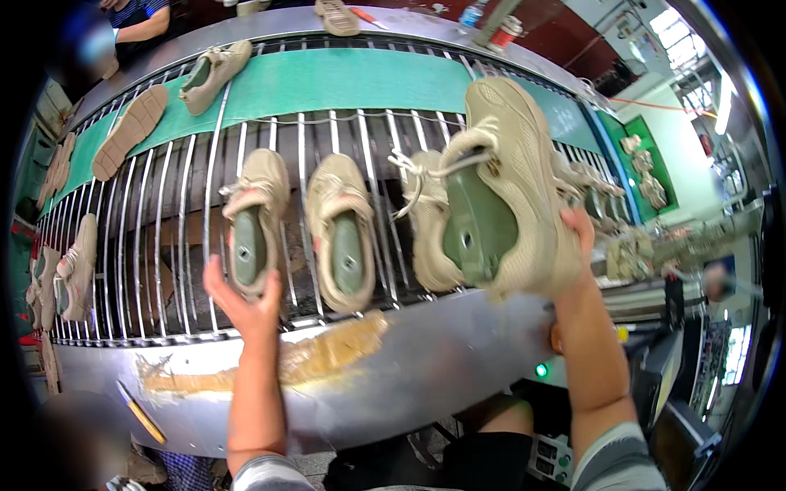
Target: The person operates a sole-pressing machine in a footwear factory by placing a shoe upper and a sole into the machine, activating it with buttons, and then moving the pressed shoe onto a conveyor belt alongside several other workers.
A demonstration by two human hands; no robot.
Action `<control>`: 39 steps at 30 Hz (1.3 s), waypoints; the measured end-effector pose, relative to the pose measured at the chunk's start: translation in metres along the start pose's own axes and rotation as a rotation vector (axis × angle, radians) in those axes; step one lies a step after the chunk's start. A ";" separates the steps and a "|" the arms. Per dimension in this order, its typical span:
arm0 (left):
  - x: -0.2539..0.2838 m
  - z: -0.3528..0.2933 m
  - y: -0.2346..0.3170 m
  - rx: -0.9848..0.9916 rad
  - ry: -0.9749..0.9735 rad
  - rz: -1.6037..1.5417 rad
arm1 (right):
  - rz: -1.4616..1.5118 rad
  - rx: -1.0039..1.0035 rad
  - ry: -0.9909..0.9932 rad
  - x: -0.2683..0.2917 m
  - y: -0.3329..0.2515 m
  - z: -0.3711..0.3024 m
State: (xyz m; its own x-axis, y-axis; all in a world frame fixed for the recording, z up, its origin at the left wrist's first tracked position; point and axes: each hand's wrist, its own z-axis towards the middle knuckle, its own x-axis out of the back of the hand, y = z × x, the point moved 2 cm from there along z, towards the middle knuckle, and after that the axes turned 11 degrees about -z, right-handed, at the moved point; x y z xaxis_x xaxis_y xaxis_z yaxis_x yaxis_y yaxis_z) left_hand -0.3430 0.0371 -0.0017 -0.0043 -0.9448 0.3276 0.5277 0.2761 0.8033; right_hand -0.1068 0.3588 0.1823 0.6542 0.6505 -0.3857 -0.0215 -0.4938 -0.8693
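Observation:
My right hand is closed on the heel end of a beige lace-up shoe, raised close in front of me with its toe pointing away. A green shoe last shows in its opening. My left hand has its thumb and a finger spread on either side of the heel of another beige shoe, resting on the metal bars; whether the fingers touch it I cannot tell. Beside that one stands a matching shoe, also with a green insert. A further shoe is partly hidden behind the raised one.
Metal roller bars curve across, with a green belt strip beyond. More shoes lie on them, including a sole-up one and a far-left one. A yellow-handled tool lies on the near metal ledge. Another person is at far left.

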 end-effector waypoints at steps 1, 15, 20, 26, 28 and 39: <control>0.000 -0.002 0.017 -0.041 0.089 0.054 | 0.029 0.083 0.073 0.009 0.006 -0.048; 0.050 -0.325 0.350 0.548 -1.218 -1.464 | 0.649 0.250 0.079 0.088 0.152 -0.486; 0.082 -0.355 0.379 0.370 -1.223 -1.174 | 0.726 0.374 0.005 0.109 0.189 -0.543; 0.091 -0.379 0.395 0.587 -1.369 -1.232 | 0.846 0.455 -0.136 0.125 0.228 -0.571; 0.082 -0.379 0.393 0.254 -1.502 -1.172 | 0.910 0.468 -0.121 0.130 0.238 -0.581; 0.091 -0.389 0.463 0.072 -1.673 -0.928 | 0.743 0.310 -0.031 0.154 0.262 -0.625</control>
State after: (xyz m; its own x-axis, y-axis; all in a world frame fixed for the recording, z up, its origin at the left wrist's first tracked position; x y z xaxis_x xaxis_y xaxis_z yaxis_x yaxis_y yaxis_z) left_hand 0.2314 0.0107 0.2066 -0.9408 0.3192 -0.1141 -0.1515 -0.0949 0.9839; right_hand 0.4605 -0.0312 0.0884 0.3649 0.2327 -0.9015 -0.6547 -0.6243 -0.4261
